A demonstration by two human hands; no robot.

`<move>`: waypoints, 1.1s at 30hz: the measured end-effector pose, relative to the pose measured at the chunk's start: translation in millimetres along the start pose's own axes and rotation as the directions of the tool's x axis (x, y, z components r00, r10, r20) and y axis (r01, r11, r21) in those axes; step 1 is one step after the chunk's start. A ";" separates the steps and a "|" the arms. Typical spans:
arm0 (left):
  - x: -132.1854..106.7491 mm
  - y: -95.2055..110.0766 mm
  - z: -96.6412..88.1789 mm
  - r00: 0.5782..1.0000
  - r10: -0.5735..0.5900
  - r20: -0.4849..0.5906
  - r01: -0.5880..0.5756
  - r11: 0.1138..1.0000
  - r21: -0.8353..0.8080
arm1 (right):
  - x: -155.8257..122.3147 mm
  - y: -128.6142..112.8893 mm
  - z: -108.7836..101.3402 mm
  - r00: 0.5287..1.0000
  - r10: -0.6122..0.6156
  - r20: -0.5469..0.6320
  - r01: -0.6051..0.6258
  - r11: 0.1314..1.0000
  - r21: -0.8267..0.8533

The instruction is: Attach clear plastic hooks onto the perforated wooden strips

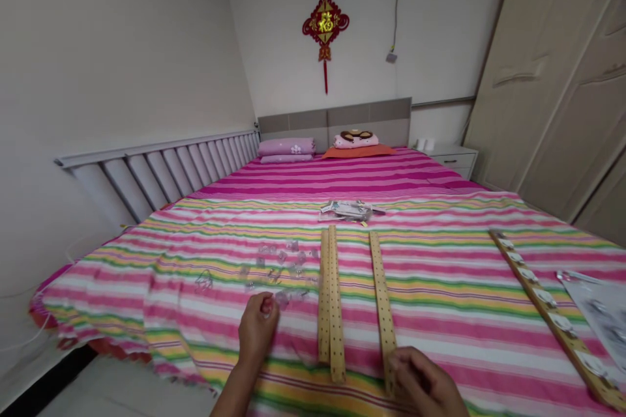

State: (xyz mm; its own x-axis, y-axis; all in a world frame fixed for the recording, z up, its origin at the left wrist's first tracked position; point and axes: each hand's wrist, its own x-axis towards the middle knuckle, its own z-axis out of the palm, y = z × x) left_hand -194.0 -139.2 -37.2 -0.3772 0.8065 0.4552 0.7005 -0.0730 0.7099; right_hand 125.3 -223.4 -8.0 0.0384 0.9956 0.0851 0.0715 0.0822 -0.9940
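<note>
My left hand (258,329) is closed in a pinch over the striped bedspread. What its fingertips hold, if anything, is too small to make out. Right beside them lie several small clear plastic pieces (282,300), some with metal bits. At the near end of a narrow wooden strip with rows of holes (380,287), my right hand (428,381) has its fingers closed on the edge. To the left of that strip, two more perforated wooden strips (335,313) lie side by side, nearly touching.
A wooden rail with white fittings (545,298) lies at the right, beside a clear plastic bag (599,306). Packaged parts (349,210) sit farther back. A tangled thin piece (204,280) lies at left. Folded bedding (287,147) rests by the headboard; a slatted rail (161,172) borders the left.
</note>
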 end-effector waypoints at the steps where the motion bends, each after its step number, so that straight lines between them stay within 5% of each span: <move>1: 2.3 -1.3 1.4 1.000 0.010 0.005 -0.010 0.999 0.041 | 3.1 -5.1 8.4 0.996 -0.029 0.080 0.034 0.997 -0.063; 7: 9.5 5.0 1.6 0.989 0.128 0.069 -0.138 0.975 0.172 | 28.3 -33.6 73.4 0.853 -0.249 0.460 0.397 0.881 -0.259; 11: 12.0 7.2 0.4 0.981 0.165 0.102 -0.183 0.962 0.203 | 46.0 -30.2 116.9 0.766 -0.295 0.571 0.528 0.796 -0.296; 19: 16.4 0.7 -1.8 0.982 0.136 0.132 -0.153 0.980 0.131 | 65.9 -2.2 153.3 0.762 -0.204 0.615 0.503 0.785 -0.362; 33: 30.6 -7.7 -1.5 0.991 0.124 0.044 -0.121 0.991 -0.055 | 76.2 14.0 167.2 0.782 -0.177 0.598 0.492 0.764 -0.418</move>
State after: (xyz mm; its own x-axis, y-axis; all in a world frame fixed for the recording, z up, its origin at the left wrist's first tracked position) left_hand -211.9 -114.8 -27.9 -0.2607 0.8164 0.5153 0.7068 -0.2021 0.6779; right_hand -37.4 -138.9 -26.7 -0.5782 0.7906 0.2014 0.4899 0.5338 -0.6892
